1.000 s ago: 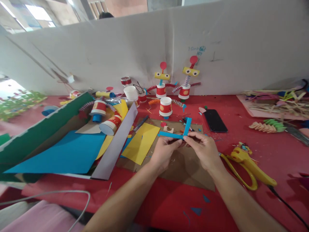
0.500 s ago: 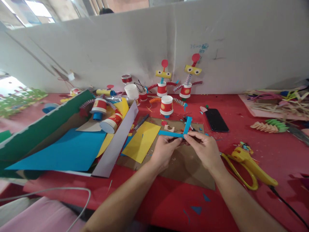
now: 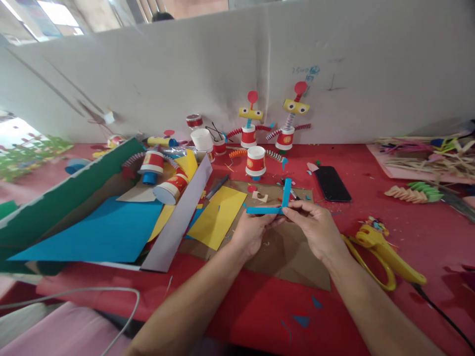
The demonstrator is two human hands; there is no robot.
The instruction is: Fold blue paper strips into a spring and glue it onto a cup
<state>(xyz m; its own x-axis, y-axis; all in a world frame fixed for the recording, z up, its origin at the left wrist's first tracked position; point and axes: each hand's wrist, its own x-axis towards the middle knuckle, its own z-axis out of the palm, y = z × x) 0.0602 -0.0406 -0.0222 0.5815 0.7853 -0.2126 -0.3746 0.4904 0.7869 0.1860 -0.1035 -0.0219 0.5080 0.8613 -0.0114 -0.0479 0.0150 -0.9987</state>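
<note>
1. Two standing paper-cup figures, each with a yellow head and a red disc on top — one on the left point(image 3: 249, 136), one on the right point(image 3: 285, 139) — are at the back of the red desk point(image 3: 260, 306).
2. One more red-and-white cup point(image 3: 256, 162), with two coiled paper arms, stands in front of them.
3. One green-walled box point(image 3: 74, 198) at the left holds two red cups, one with a blue base point(image 3: 151, 165) and one tipped over point(image 3: 171, 187), plus a large blue sheet point(image 3: 92, 232).
4. One yellow sheet point(image 3: 218, 218) lies partly on one brown cardboard sheet point(image 3: 293, 257).
5. To the right: one black phone point(image 3: 333, 184), one yellow glue gun point(image 3: 393, 254) and, beside it, one yellow loop handle point(image 3: 390, 286).
6. Blue paper strips point(image 3: 264, 210), two lengths meeting at a corner, are held above the cardboard.
7. The left hand point(image 3: 250, 232) is curled, its thumb and fingers gripping the sideways length near the corner.
8. The right hand point(image 3: 315, 227) pinches the corner itself between thumb and fingers — the two hands' fingertips nearly meet.
</note>
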